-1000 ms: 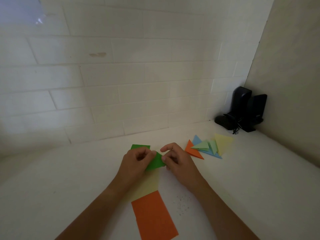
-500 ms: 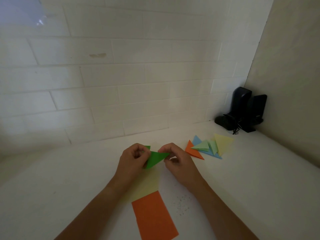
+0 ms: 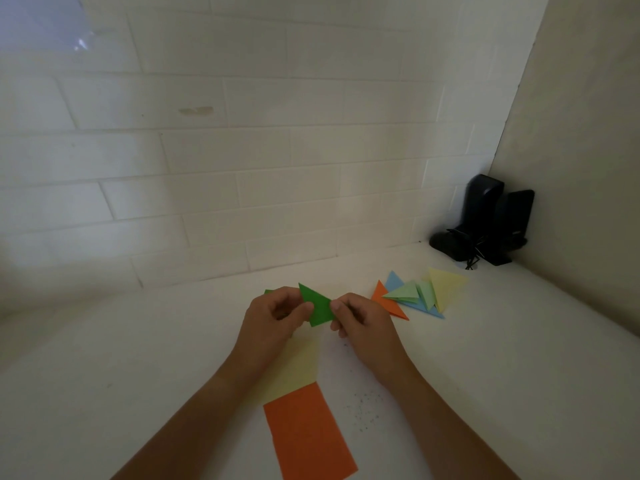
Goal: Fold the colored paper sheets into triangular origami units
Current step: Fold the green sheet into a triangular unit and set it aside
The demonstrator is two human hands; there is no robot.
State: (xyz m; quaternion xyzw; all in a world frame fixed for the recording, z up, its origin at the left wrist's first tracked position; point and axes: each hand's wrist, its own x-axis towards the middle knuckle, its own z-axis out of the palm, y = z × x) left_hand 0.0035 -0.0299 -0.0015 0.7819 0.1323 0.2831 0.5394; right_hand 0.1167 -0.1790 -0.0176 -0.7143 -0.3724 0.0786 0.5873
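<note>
On a white counter (image 3: 485, 393) against pale tile, a flat orange paper sheet (image 3: 308, 434) waits at bottom centre; mid-frame, the left hand (image 3: 273, 317) and right hand (image 3: 360, 318) now pinch a dark green folded paper triangle (image 3: 317, 306), lifted and nearly finished; right, folded pastel triangles (image 3: 415, 294).

Landmark: pile of folded triangles (image 3: 420, 294). Bare white counter (image 3: 502, 358) right of pile and nearer viewer, passage free. Beyond pile, black speakers (image 3: 491, 223) block corner. Left of pile, both hands crowd space. Tiled wall (image 3: 242, 168) closes far side.
</note>
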